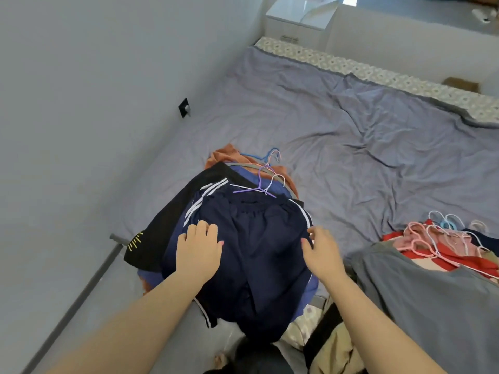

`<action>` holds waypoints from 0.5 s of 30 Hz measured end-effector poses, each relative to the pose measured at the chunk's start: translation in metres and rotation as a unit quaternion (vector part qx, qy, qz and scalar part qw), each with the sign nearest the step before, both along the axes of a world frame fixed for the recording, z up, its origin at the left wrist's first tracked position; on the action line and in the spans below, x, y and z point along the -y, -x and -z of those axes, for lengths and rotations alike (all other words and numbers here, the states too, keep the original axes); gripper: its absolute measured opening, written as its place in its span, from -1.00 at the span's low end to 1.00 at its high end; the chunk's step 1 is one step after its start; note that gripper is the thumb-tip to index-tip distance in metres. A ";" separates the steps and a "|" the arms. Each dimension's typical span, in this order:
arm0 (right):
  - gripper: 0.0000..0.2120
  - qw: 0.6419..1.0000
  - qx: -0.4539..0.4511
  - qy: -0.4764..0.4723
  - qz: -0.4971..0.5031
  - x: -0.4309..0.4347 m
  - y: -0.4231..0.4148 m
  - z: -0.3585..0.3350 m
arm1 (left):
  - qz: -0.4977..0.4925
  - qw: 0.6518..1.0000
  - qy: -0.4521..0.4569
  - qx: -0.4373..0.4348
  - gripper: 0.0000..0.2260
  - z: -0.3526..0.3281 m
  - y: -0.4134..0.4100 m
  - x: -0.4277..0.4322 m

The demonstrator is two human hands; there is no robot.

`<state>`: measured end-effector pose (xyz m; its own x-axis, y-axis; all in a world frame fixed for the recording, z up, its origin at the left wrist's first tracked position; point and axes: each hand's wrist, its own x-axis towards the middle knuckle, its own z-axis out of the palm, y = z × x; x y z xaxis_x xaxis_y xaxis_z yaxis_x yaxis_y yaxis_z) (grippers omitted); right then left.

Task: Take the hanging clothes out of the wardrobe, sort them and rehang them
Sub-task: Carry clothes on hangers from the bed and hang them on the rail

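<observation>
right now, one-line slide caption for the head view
Left hand rests on navy striped shorts, right hand at their edge, atop a clothes pile on the bed.

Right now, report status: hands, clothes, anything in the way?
Left hand flat on navy shorts. Right hand at their right edge, grip unclear. Nothing covers the shorts.

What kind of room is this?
Most likely a bedroom: a wide bed under a rumpled grey sheet, piles of clothes with hangers lying on it, and a white cabinet beyond its far corner.
</observation>
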<state>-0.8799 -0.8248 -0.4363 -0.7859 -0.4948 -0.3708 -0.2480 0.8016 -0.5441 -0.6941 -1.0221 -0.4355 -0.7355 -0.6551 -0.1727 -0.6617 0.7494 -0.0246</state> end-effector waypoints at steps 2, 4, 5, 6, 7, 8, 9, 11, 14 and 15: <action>-0.64 0.999 -0.013 -0.029 -0.023 0.021 0.021 0.026 | 0.006 1.000 -0.005 0.020 -0.68 0.018 0.020 0.015; -0.59 0.998 -0.022 -0.055 -0.036 0.037 0.036 0.056 | 0.008 0.999 -0.020 0.036 -0.66 0.043 0.042 0.031; -0.56 0.996 -0.033 -0.066 -0.045 0.044 0.043 0.072 | 0.011 0.999 -0.027 0.043 -0.64 0.056 0.053 0.040; -0.53 0.994 -0.048 -0.079 -0.058 0.051 0.050 0.086 | 0.016 0.998 -0.029 0.050 -0.62 0.071 0.065 0.049; -0.50 0.991 -0.067 -0.094 -0.072 0.058 0.059 0.101 | 0.022 0.998 -0.027 0.057 -0.60 0.086 0.078 0.059; -0.48 0.986 -0.088 -0.110 -0.086 0.066 0.068 0.115 | 0.028 0.997 -0.024 0.063 -0.59 0.102 0.091 0.070; -0.48 0.981 -0.112 -0.124 -0.100 0.075 0.078 0.129 | 0.032 0.997 -0.021 0.065 -0.58 0.118 0.106 0.082; -0.52 0.970 -0.161 -0.132 -0.121 0.094 0.102 0.160 | 0.044 0.997 -0.011 0.056 -0.58 0.153 0.139 0.109; -0.63 0.957 -0.219 -0.121 -0.146 0.136 0.134 0.211 | 0.091 0.995 0.015 0.038 -0.61 0.209 0.188 0.145; -0.65 0.955 -0.228 -0.111 -0.153 0.152 0.140 0.229 | 0.112 0.993 0.025 0.036 -0.60 0.229 0.201 0.153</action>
<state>-1.0201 -0.9764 -0.6654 -0.7212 -0.6768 -0.1479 -0.6602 0.7361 -0.1492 -0.8955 -1.1750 -0.6643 -0.8504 -0.4860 -0.2016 -0.4743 0.8740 -0.1058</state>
